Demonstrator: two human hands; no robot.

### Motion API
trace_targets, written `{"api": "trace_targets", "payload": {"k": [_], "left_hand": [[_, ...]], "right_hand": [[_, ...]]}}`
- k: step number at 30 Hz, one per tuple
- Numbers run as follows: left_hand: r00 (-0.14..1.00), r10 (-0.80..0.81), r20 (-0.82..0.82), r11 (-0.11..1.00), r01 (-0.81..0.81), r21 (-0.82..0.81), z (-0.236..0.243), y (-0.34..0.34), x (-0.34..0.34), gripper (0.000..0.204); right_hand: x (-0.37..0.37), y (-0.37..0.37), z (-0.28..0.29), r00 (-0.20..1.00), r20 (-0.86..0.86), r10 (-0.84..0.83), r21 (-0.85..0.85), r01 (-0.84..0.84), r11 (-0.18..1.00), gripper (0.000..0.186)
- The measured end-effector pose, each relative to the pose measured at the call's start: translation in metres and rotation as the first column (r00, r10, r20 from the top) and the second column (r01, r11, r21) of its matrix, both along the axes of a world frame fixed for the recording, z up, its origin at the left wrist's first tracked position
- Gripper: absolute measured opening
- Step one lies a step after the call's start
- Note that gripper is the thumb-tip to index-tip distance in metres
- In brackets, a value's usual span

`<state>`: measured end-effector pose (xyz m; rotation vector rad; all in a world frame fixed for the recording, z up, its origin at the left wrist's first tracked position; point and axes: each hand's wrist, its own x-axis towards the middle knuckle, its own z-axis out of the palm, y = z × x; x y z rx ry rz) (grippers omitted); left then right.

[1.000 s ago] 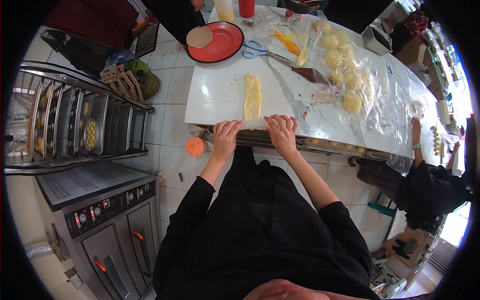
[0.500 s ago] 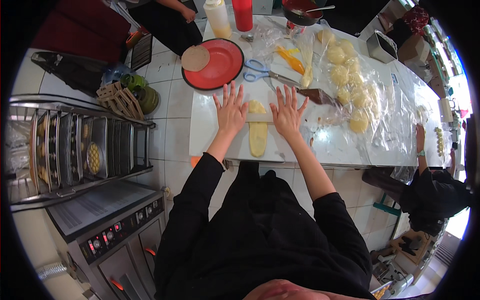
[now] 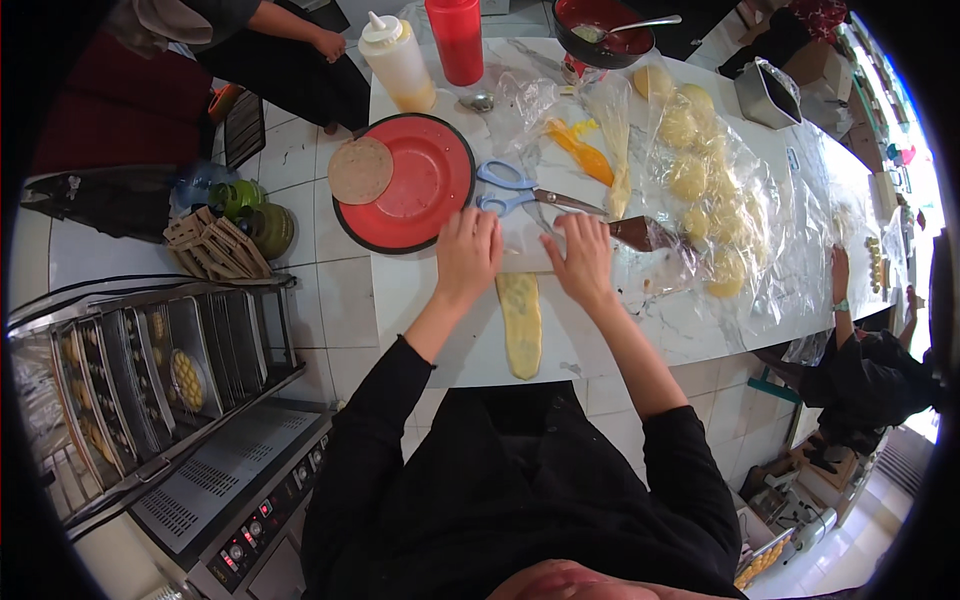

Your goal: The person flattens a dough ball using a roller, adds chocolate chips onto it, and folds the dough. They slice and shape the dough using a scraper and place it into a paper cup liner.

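My left hand (image 3: 466, 255) and my right hand (image 3: 585, 258) curl over the ends of a pale rolling pin (image 3: 525, 260), lying across the far end of a long, flat strip of yellow dough (image 3: 520, 327) on the marble table. Just beyond my left hand is a red dark-rimmed plate (image 3: 420, 185) with a round tan disc (image 3: 360, 170) on it. Blue-handled scissors (image 3: 505, 174) lie beyond the pin. Near my right hand are a brown piping bag (image 3: 632, 233), an orange piping bag (image 3: 580, 150) and several dough balls (image 3: 688, 175) under clear plastic.
Squeeze bottle (image 3: 398, 70), red container (image 3: 457, 45) and pan with spoon (image 3: 605, 40) are at the back. A tray rack (image 3: 160, 390) and oven (image 3: 230, 470) are left. One person (image 3: 325, 45) stands back left; another (image 3: 870, 370) works at the right.
My hands and the pin have moved away from me over the dough. My fingers, spread half a second ago, are now bent round the pin. The view has shifted, showing more of the back.
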<state>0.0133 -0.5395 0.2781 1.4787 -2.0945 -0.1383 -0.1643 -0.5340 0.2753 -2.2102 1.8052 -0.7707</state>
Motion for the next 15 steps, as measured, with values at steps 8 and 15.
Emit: {"api": "trace_targets", "payload": {"k": [8, 15], "left_hand": [[0.990, 0.069, 0.121, 0.968, -0.096, 0.233, -0.016, -0.022, -0.008, 0.018], [0.997, 0.058, 0.044, 0.928, -0.071, 0.367, -0.001, 0.055, -0.011, 0.014]], "right_hand": [[0.006, -0.019, -0.010, 0.995, -0.098, 0.022, 0.069, -0.015, 0.998, 0.036], [-0.005, 0.054, -0.009, 0.981, -0.114, 0.160, 0.140, -0.143, 0.980, 0.037]]}}
